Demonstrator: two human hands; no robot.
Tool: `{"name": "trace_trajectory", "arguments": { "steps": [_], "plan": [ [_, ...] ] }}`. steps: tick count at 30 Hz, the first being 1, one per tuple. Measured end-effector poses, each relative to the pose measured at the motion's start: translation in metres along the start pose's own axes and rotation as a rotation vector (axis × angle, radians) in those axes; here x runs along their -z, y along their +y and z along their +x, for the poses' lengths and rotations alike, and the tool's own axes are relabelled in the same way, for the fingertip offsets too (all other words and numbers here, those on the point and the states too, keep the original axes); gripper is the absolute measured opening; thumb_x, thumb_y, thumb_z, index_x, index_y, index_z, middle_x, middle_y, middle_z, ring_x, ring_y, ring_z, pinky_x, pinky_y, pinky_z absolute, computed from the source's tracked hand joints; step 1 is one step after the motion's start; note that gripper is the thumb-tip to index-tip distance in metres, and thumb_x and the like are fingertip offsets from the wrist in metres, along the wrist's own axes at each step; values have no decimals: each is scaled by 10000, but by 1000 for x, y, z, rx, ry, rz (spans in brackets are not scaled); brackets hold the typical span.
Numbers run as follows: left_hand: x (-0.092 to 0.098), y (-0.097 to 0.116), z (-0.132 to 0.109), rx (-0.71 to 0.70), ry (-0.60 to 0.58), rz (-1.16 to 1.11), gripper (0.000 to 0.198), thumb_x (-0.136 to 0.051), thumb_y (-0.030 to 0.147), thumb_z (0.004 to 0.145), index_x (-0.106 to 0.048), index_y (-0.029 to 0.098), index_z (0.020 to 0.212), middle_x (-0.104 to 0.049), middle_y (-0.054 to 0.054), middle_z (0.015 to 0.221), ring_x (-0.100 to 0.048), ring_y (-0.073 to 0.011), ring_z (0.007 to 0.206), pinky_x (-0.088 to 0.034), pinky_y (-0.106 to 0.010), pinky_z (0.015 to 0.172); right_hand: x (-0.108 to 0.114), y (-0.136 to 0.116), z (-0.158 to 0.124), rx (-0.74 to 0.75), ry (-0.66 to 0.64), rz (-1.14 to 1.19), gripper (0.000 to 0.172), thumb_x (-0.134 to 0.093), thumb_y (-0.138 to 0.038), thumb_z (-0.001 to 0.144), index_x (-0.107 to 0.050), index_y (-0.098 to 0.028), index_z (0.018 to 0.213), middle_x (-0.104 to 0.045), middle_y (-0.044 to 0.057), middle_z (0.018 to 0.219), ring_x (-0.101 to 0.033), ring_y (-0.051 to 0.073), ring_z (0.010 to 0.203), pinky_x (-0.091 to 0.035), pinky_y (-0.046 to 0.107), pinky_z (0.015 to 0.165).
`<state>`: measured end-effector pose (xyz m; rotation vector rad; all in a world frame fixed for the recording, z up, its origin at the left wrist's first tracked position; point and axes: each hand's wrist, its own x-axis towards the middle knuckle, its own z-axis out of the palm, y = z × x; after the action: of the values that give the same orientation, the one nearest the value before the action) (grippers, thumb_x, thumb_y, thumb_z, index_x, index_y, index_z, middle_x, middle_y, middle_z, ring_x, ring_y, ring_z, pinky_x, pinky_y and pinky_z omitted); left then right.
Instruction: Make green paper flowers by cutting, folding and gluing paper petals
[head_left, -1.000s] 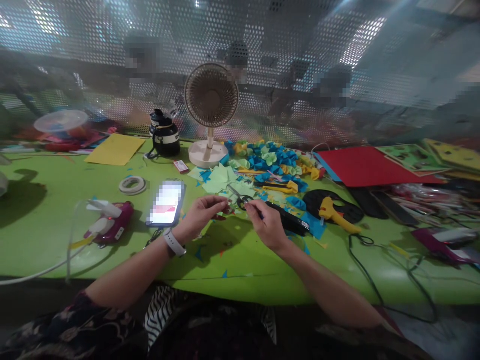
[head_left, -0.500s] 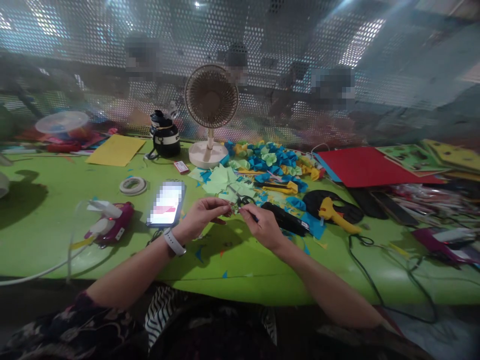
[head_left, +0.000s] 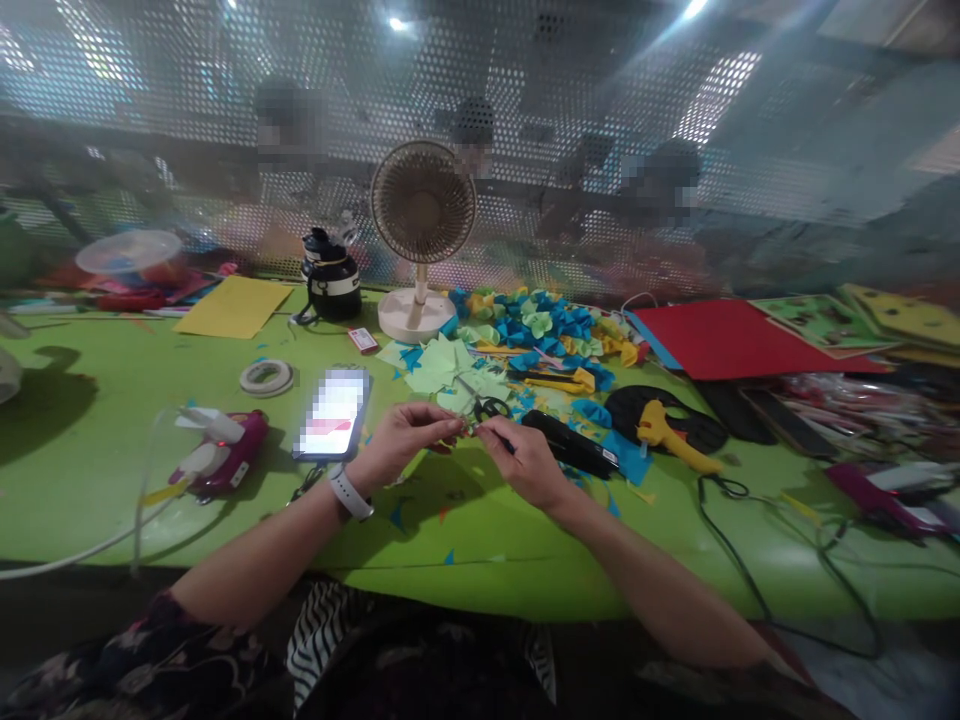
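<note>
My left hand (head_left: 405, 440) is closed in a pinch, with a white watch (head_left: 350, 494) on the wrist. My right hand (head_left: 531, 465) is pinched too, its fingertips almost meeting the left ones. Between them is something tiny that I cannot make out, and a dark bit shows at the right fingers. Just beyond the fingertips lie black-handled scissors (head_left: 492, 407) on pale green paper pieces (head_left: 442, 365). A long black object (head_left: 574, 445) lies beside my right hand. A phone (head_left: 334, 413) with a lit screen lies left of my left hand.
Behind are a fan (head_left: 424, 205), a black bottle (head_left: 332, 285) and a heap of folded paper flowers (head_left: 536, 315). A yellow glue gun (head_left: 667, 435) rests at right, its cord trailing forward. Tape (head_left: 267, 377) and a purple power strip (head_left: 225, 455) lie at left. Red paper (head_left: 742, 340) is back right.
The view has shifted slightly, moving the scene a little lower in the picture. Both hands stay pinched close together, with the left fingers slightly straighter.
</note>
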<state>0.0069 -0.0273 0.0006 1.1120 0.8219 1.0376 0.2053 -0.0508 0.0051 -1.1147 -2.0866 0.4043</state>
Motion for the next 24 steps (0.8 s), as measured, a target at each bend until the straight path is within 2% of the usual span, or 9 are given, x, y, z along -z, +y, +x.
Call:
{"name": "trace_trajectory", "arguments": {
  "steps": [12, 18, 24],
  "plan": [
    [-1, 0, -1, -88, 10, 42, 236, -848, 344, 626, -740, 149, 704, -701, -20, 619, -606, -97, 548, -510, -228, 567, 0, -1, -1, -37, -79, 75, 294, -424, -350, 978, -593, -181, 806, -593, 22, 704, -530, 134, 630, -382, 252, 616],
    [-3, -2, -2, -152, 36, 98, 213, -831, 334, 656, -714, 156, 670, -686, -5, 599, -588, -89, 557, -472, -211, 569, 0, -2, 0, -62, -148, 178, 327, -423, -347, 966, -489, -195, 685, -441, -24, 611, -417, 113, 575, -332, 244, 558],
    [-4, -3, -1, -123, 40, 108, 212, -829, 366, 648, -748, 177, 701, -705, -16, 634, -587, -107, 577, -475, -238, 588, 2, -3, 3, -126, -211, 318, 371, -423, -436, 958, -463, -204, 671, -429, -28, 632, -401, 115, 584, -357, 240, 557]
  ]
}}
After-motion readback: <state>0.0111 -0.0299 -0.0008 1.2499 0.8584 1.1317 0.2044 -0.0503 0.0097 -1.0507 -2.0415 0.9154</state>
